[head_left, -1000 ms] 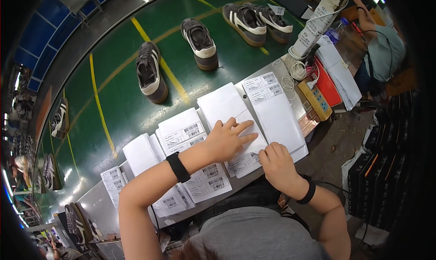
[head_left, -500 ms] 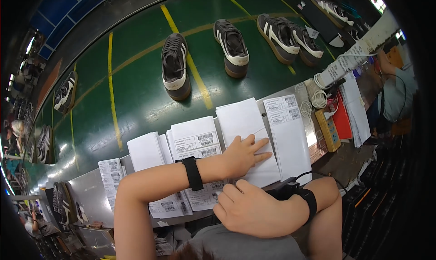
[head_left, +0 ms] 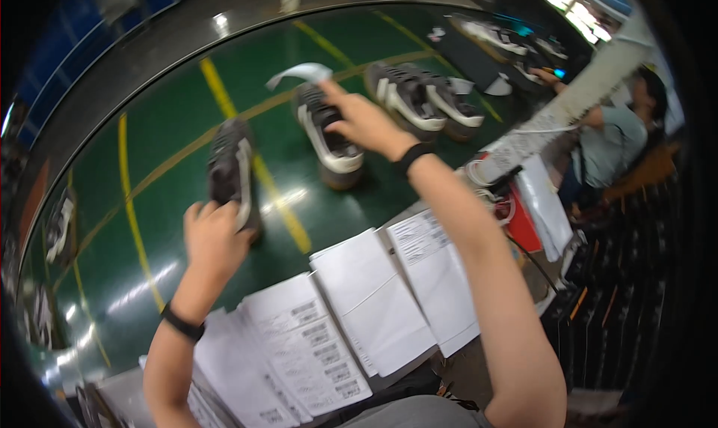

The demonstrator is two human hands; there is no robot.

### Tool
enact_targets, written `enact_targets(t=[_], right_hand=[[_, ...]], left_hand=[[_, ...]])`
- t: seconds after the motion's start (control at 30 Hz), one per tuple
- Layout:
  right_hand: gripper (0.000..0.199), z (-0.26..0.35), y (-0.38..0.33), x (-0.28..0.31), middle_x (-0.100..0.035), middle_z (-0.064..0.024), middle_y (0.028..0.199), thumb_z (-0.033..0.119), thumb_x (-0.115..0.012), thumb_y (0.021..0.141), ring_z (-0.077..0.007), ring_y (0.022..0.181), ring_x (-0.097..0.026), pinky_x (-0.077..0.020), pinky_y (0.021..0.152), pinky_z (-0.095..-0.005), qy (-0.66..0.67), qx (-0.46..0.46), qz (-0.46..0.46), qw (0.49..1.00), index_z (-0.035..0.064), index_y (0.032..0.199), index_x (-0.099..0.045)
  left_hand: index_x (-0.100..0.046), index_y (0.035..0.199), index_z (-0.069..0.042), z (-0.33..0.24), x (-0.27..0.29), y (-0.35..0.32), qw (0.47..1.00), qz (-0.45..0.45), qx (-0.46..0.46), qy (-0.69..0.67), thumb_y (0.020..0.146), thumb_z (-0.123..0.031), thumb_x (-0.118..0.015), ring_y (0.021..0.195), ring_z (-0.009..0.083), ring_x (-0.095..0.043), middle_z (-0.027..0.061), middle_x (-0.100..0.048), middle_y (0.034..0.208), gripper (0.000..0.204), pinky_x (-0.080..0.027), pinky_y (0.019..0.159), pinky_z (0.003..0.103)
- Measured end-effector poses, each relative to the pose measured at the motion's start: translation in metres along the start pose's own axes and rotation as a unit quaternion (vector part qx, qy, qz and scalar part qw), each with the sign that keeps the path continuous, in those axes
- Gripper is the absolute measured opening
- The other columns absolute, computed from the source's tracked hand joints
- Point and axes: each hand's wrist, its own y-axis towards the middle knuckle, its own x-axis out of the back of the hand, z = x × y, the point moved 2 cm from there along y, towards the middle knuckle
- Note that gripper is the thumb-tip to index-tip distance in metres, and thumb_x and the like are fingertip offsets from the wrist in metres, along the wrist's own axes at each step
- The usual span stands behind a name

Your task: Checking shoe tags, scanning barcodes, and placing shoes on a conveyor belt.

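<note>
A: What couldn't we make out?

B: The right hand (head_left: 363, 121) was blurred. We saw its fingers pinched on a white paper slip (head_left: 303, 72) that curled off to the left of the fingertips, but the exact pinch was smeared. Just beyond and below those fingers sat a dark sneaker with white sole (head_left: 329, 136), partly hidden behind the hand. We couldn't tell whether the hand touched it.

A: Left hand?

B: The left hand (head_left: 213, 241) had fingers curled around the near end of another dark sneaker (head_left: 232, 170); the heel was hidden by the fingers, the rest stuck out past the fingertips on the green belt (head_left: 149, 151). We called it a grasp.

A: Anything cut off?

B: The paper stacks (head_left: 374, 301) lay below both wrists, nearer us than any finger, the leftmost running off the lower edge. A pair of sneakers (head_left: 422, 99) lay to the right of the right fingers, blurred. A co-worker in a grey shirt (head_left: 613, 140) was half hidden behind a white post (head_left: 568, 114).

A: Versus half a second earlier?

B: Then both hands lay on the paper stacks, flat. Now both had reached out over the belt, one on a shoe, one carrying the slip.
</note>
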Motion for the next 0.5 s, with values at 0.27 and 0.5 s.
enact_targets(t=[0.27, 0.5], right_hand=[[0.066, -0.007, 0.013, -0.02, -0.064, -0.0204, 0.085, -0.001, -0.061, 0.076, -0.0406, 0.081, -0.062, -0.0509, 0.076, -0.0469, -0.092, 0.084, -0.155, 0.98, 0.0085, 0.14, -0.044], [0.081, 0.131, -0.019, -0.017, -0.061, -0.0156, 0.061, 0.003, -0.066, 0.064, -0.0361, 0.059, -0.059, -0.0501, 0.072, -0.0422, -0.076, 0.127, 0.023, 0.989, -0.0133, 0.138, -0.037]], left_hand=[[-0.06, 0.108, -0.001, 0.021, 0.048, -0.032, 0.997, 0.039, 0.059, 0.023, 0.061, -0.006, -0.078, 0.093, 0.0392, -0.058, 0.0183, -0.06, 0.1, 0.05, -0.045, 0.085, 0.045], [-0.052, 0.12, 0.002, -0.102, 0.068, -0.009, 0.973, 0.063, -0.038, -0.22, 0.059, -0.033, -0.092, 0.102, 0.044, -0.064, 0.0233, -0.06, 0.116, 0.08, -0.054, 0.077, 0.042]])
